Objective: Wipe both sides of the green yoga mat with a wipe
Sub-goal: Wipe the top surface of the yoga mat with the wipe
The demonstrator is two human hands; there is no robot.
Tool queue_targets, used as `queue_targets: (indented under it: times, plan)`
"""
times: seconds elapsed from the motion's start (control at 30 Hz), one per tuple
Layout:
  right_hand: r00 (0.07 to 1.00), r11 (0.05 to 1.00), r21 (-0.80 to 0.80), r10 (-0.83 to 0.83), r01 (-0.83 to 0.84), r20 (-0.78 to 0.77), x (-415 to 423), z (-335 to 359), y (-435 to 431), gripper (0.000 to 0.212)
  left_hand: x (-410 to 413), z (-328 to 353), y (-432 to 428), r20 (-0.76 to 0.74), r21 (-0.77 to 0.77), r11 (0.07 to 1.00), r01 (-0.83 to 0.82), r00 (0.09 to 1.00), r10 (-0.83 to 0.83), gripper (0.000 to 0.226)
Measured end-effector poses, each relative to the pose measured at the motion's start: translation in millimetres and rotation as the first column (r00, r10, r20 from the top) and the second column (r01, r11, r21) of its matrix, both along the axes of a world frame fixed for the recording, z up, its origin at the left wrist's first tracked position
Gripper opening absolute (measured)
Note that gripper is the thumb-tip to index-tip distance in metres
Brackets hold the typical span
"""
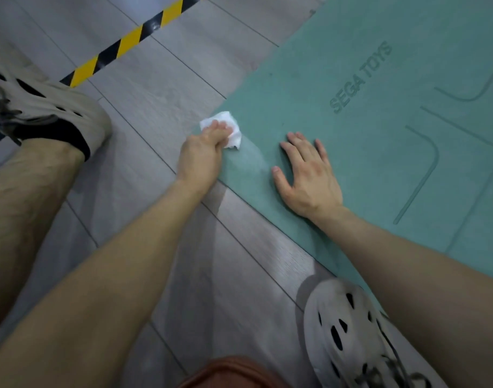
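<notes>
The mat (379,152), at two o'clock, is pinned by the spread right hand (307,175) and the wipe (235,134) squeezed in the left hand (202,155); the corner could be crumpled by hard rubbing.

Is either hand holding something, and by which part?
The left hand grips the white wipe by its near side, at a corner of the green yoga mat. The right hand lies flat, holding nothing.

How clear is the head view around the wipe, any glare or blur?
Head view: soft overall, edges bent by the wide angle; the wipe gripped by the left hand reads clearly; a pale sheen streaks the yoga mat beside it.
</notes>
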State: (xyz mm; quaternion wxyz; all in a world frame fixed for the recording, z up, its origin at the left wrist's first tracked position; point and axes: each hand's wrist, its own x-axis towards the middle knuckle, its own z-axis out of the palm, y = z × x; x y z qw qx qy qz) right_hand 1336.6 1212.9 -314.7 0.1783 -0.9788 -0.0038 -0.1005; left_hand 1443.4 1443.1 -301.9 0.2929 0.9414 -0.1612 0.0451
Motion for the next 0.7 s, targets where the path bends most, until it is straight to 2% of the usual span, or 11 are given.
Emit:
queue_targets:
  times: [0.07, 0.2, 0.23, 0.3, 0.37, 0.43, 0.5, 0.53, 0.63, 0.7]
  plan:
    - [1.000, 1.000, -0.002, -0.003, 0.003, 0.001, -1.8, 0.3, -1.0, 0.063, -15.4, -5.5, -5.4, -0.016, 0.047, 0.992, -0.117, 0.993, 0.118, 0.040]
    - [1.000, 1.000, 0.015, -0.017, 0.016, 0.022, 3.2, 2.1, -3.4, 0.059, -63.0, -18.2, -3.9, 0.099, 0.042, 0.991, 0.129, 0.986, -0.132, 0.042]
    - [1.000, 1.000, 0.024, -0.015, 0.015, 0.023, 4.9, 1.8, -3.7, 0.058, -50.0, -17.1, 4.9, 0.087, 0.036, 0.995, 0.098, 0.991, -0.101, 0.042]
    - [1.000, 0.999, 0.039, -0.007, 0.006, 0.025, 3.8, -1.2, -2.8, 0.056, -18.7, -12.9, 20.8, 0.053, 0.071, 0.994, -0.084, 0.995, 0.081, 0.043]
    - [1.000, 0.999, 0.041, -0.008, 0.007, 0.023, -0.7, -5.2, -4.2, 0.055, -29.2, -9.8, 9.8, -0.011, 0.073, 0.967, -0.245, 0.969, 0.247, 0.042]
    - [1.000, 0.999, 0.032, -0.009, 0.008, 0.021, -3.9, -7.0, -6.1, 0.056, -73.2, -8.2, -11.6, -0.039, 0.057, 0.974, -0.219, 0.974, 0.221, 0.044]
    - [1.000, 1.000, 0.022, -0.021, 0.021, 0.015, -1.1, -4.7, -8.3, 0.056, -95.0, -9.4, -12.3, -0.033, 0.051, 0.998, -0.043, 0.998, 0.045, 0.049]
    - [1.000, 1.000, 0.027, -0.017, 0.016, 0.016, 1.4, -3.5, -7.3, 0.056, -85.3, -7.9, -5.5, -0.021, 0.034, 0.999, -0.011, 1.000, 0.012, 0.051]
    - [0.999, 0.999, 0.049, -0.017, 0.016, 0.034, 7.2, -4.9, -3.8, 0.054, -23.0, -7.3, 16.8, -0.063, 0.011, 0.982, -0.187, 0.980, 0.187, 0.048]
    - [0.999, 0.999, 0.047, -0.015, 0.014, 0.036, 7.1, -7.0, -5.2, 0.052, -26.7, -10.3, 8.3, -0.071, 0.047, 0.962, -0.268, 0.960, 0.271, 0.048]
